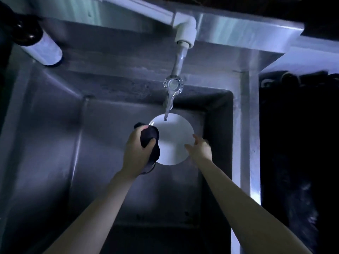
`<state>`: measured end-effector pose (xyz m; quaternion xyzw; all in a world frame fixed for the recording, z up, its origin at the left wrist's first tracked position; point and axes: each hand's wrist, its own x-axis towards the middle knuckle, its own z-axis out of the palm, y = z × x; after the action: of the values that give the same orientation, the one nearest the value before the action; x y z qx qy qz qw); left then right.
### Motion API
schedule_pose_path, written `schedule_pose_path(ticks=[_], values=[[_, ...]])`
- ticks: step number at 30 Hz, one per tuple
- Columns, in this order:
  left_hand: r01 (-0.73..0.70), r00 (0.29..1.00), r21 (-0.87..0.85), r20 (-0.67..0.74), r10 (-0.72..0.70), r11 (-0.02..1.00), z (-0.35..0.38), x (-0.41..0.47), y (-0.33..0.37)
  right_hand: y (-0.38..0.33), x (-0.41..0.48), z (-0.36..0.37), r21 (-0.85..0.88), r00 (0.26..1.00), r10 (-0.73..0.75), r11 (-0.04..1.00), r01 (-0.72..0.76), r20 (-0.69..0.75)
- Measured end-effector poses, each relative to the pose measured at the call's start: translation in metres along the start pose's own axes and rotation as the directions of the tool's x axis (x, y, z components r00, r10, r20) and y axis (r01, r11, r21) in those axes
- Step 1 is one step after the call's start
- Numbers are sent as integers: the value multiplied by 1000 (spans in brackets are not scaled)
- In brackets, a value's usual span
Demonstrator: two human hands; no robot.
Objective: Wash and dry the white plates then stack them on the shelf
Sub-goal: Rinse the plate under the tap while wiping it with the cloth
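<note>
Plate [174,142]: white and round, low in the sink, right under the tap's spout; its left edge is hidden by the cloth and the hand holding it.
Left grip [136,149]: fingers and thumb curled tight round a dark cloth, held against the plate's left side.
Cloth [149,136]: dark and bunched, bulging out above and below the fingers, overlapping the plate's left rim.
Right grip [200,148]: at the plate's right rim, blurred; thumb lies on the white face, fingers reach up along the edge. Whether it pinches the plate or only touches it, I cannot tell.
Tap [172,85]: shiny metal, hanging from a white pipe fitting [185,32] at the back wall, its spout tip just over the plate's upper rim.
Sink [55,143]: deep steel basin, dimly lit, with both forearms reaching down into it.
Bottle [36,43]: dark with a pale label, at the far left corner of the sink's rim.
</note>
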<state>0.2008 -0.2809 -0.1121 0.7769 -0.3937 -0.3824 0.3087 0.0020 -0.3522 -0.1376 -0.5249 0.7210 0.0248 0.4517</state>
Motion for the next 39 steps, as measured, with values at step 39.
schedule_pose_path(ticks=[39], values=[[-156,930,381,-255,266,911,-39,-30,1,19,-40,-12,690,999,37,723,-40,19]])
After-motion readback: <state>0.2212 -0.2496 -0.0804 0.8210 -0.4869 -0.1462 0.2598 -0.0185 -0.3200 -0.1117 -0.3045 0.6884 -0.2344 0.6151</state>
